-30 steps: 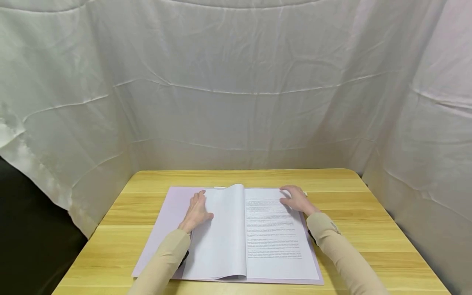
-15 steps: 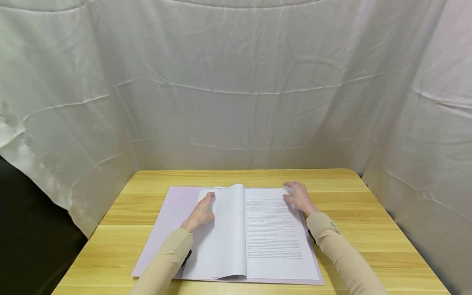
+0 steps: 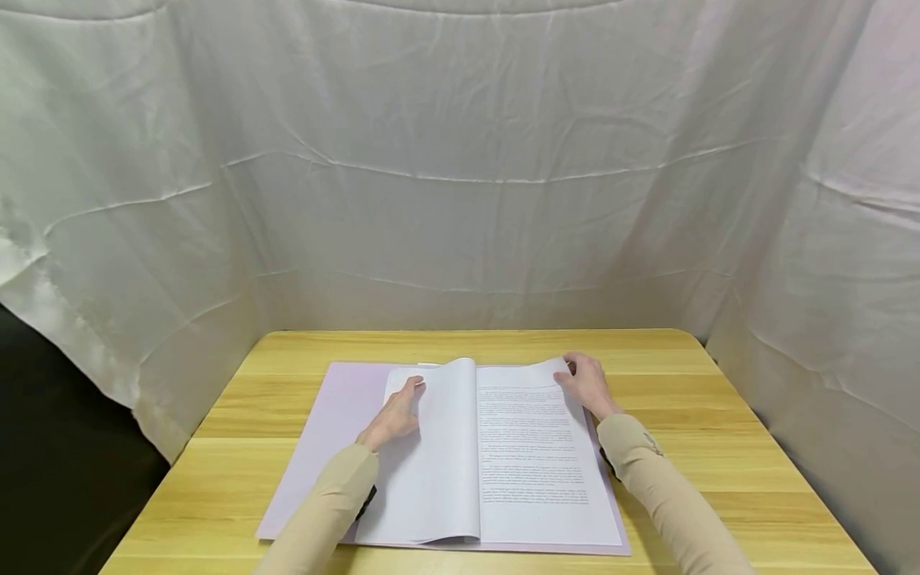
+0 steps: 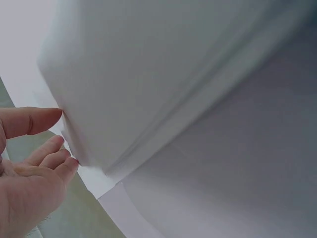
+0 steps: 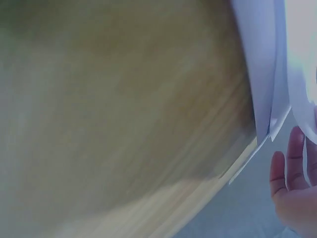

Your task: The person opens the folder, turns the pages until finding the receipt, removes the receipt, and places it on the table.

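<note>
A lilac folder (image 3: 327, 447) lies spread on the table with white sheets inside. Its left page (image 3: 446, 455) looks blank and bulges up beside the middle fold; the right page (image 3: 532, 447) carries printed text. With thumb and fingers, my right hand (image 3: 589, 386) pinches the far right corner of the right page, which curls upward. My left hand (image 3: 391, 418) rests over the left page, fingers extended toward the far edge. In the left wrist view, the thumb and fingertips (image 4: 57, 141) of the left hand sit at the paper. The right wrist view shows loose sheet edges (image 5: 262, 74) beside the right fingers.
The wooden table (image 3: 690, 415) extends around the folder on both sides and behind it. Pale grey cloth (image 3: 460, 239) hangs along the back and sides. A black area (image 3: 57, 447) shows at the lower left.
My left hand has moved rightward from the left page's outer edge onto the page. My right hand has shifted slightly right and away, and the right page's far corner is now raised.
</note>
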### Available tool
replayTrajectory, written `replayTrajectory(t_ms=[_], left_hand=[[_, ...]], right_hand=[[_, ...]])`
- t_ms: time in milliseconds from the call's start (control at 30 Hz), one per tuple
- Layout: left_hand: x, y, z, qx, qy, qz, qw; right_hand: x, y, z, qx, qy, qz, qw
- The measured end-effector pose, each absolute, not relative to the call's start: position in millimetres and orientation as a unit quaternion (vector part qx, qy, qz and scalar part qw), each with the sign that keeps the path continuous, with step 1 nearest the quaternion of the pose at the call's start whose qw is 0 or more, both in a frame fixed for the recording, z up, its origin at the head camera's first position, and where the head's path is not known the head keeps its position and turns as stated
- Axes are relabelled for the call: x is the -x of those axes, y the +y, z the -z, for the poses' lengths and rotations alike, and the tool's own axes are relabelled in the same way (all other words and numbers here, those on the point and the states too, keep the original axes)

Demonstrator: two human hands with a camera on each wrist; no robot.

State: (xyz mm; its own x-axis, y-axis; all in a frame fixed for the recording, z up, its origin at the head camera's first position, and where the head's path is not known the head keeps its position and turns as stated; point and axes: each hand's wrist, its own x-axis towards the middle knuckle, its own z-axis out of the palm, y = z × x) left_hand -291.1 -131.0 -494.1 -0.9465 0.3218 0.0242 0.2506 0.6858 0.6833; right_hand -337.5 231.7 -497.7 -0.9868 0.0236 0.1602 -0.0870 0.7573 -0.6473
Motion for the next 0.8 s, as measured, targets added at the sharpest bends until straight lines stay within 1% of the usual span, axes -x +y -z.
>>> replayTrajectory(t_ms=[633, 800], left_hand=[[291.0, -130.4, 493.4, -0.156, 0.915, -0.365, 0.070], [289.1, -130.5, 493.5, -0.159, 0.912, -0.371, 0.078]], right_hand=[[334.1, 233.2, 492.6, -0.013, -0.932, -0.355, 0.080], [333.5, 231.4, 491.2, -0.027, -0.923, -0.380, 0.056]])
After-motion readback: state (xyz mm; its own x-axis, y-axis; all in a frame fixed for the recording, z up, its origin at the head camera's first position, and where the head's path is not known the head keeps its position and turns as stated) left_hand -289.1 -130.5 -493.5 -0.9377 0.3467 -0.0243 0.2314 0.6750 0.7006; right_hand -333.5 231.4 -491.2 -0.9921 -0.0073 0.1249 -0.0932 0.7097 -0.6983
